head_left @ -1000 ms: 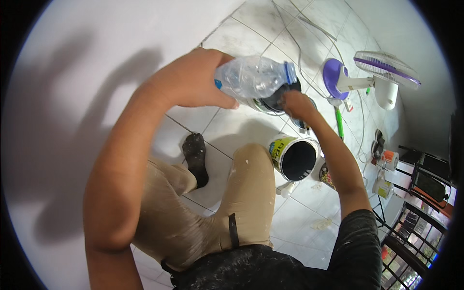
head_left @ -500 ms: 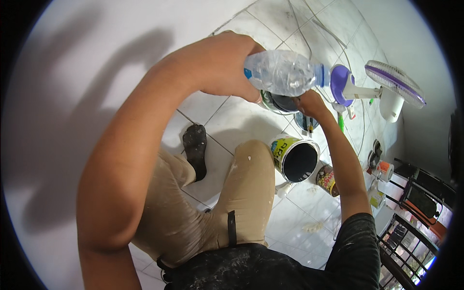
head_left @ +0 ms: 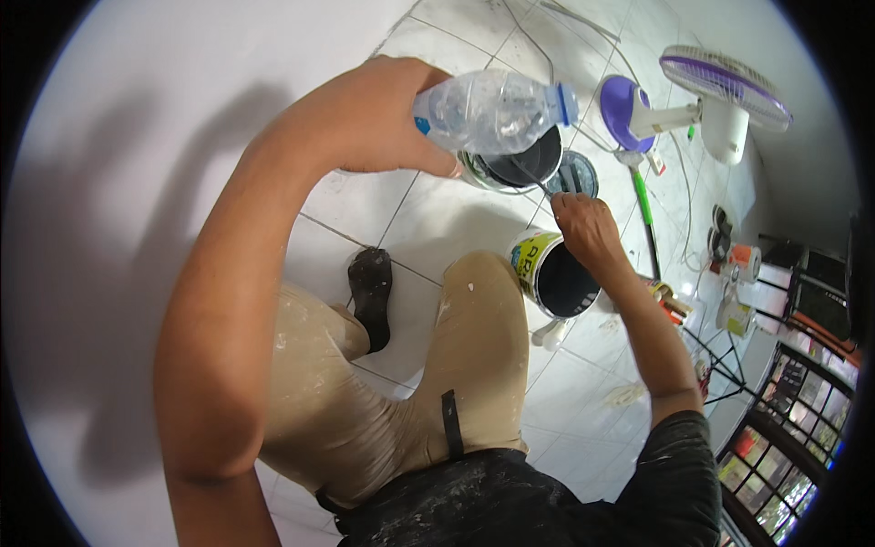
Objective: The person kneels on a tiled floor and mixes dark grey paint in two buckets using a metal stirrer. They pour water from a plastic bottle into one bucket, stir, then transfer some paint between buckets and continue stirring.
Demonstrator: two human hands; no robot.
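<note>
Clear bottle (head_left: pixel 492 111) juts rightward from left grip (head_left: pixel 390 114) clasping it; right grip (head_left: pixel 591 226) clenches rod (head_left: pixel 530 172).

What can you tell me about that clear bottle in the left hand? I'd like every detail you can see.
The bottle is see-through, apparently thin plastic, with ridged, glossy sides. A blue patch shows near its base, and its neck end is blue; whether a cap is on is unclear, as is whether any liquid is inside. It is held roughly sideways, neck toward the right, gripped near the base by the left hand. In this view it overlaps the far side of an open bucket.
</note>
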